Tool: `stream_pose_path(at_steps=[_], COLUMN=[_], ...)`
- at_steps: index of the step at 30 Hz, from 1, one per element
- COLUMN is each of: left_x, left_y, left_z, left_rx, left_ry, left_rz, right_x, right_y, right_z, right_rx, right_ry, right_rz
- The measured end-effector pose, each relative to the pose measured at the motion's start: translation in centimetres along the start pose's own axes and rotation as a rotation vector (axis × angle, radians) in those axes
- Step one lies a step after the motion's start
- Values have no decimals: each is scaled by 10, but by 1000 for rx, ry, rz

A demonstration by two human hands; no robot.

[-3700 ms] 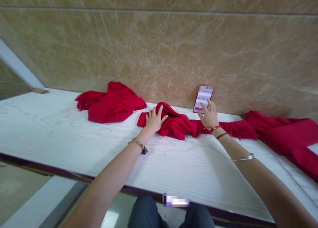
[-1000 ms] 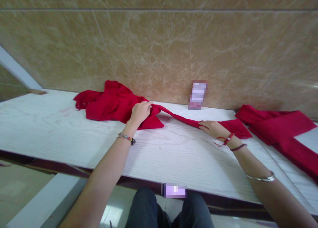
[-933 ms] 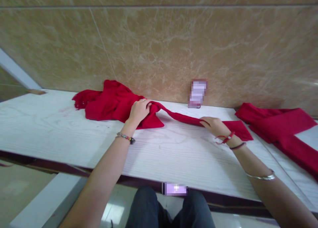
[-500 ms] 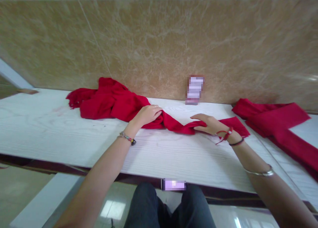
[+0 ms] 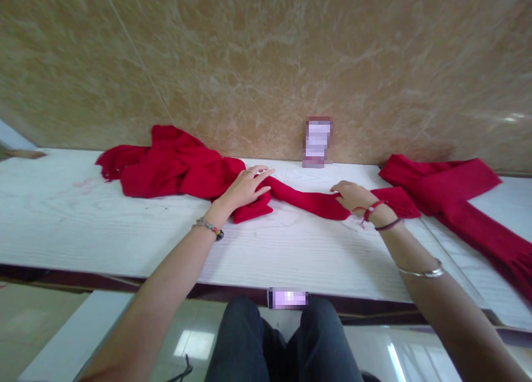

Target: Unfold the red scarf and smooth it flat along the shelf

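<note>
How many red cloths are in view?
3: left heap, middle cloth under left hand and right hand, right cloth; first two overlap, more may be hidden.

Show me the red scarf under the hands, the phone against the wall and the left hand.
red scarf (image 5: 307, 200), head view, its narrow middle stretch.
phone (image 5: 318, 141), head view, middle of its front.
left hand (image 5: 243, 188), head view, back of the hand.

- No legible text, brand or number in view.
- Phone (image 5: 318, 141), 12 o'clock: screen blurred, unreadable.
- Patch (image 5: 288, 298) at table (image 5: 103, 232) edge, 6 o'clock: blurred, unreadable.
- Red scarf (image 5: 307, 202): no label showing.
</note>
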State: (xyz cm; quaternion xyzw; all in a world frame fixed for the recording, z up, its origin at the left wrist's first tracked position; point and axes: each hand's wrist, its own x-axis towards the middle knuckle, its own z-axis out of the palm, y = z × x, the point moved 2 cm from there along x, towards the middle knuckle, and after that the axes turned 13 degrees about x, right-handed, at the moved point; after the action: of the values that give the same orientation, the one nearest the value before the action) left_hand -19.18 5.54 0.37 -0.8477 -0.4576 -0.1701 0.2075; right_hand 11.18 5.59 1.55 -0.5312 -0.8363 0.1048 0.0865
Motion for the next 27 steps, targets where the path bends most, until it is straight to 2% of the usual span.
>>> stream_pose_path(at_steps=[3, 6, 8, 10, 12, 14, 16, 18, 20, 22, 24, 25, 27], left_x=[-2, -2, -3, -6, -11, -15, -16, -14, -11, -10, -10, -11, -14], left_y=[4, 4, -1, -11, -23, -33, -37, -32, -24, -18, -21, -25, -38], left_z=[3, 0, -2, -2, -3, -3, -2, 0, 2, 7, 16, 21, 32], left_rx=[-25, -10, 25, 56, 73, 76, 70, 57, 54, 45, -1, -38, -115], left_ry=[-26, -23, 0, 45, 115, 182, 193, 142, 65, -14, -93, -126, -157], left_rz=[48, -7, -137, -345, -545, -661, -686, -668, -667, -718, -792, -826, -837], right_x=[3, 4, 4, 3, 1, -4, -10, -16, -17, -13, -6, -2, 4], right_y=[-19, -35, -42, -42, -34, -20, -6, 4, 5, -3, -14, -18, -23], right_z=[22, 37, 37, 29, 13, -7, -25, -36, -36, -25, -6, 3, 19], right_rx=[3, -5, -45, -83, -91, -65, -39, -42, -71, -105, -139, -156, -184], right_ry=[26, -55, -89, -66, 36, 223, 429, 600, 659, 581, 413, 320, 142], right_rz=[-167, -216, -191, -125, 6, 187, 340, 430, 367, 171, -37, -91, -100])
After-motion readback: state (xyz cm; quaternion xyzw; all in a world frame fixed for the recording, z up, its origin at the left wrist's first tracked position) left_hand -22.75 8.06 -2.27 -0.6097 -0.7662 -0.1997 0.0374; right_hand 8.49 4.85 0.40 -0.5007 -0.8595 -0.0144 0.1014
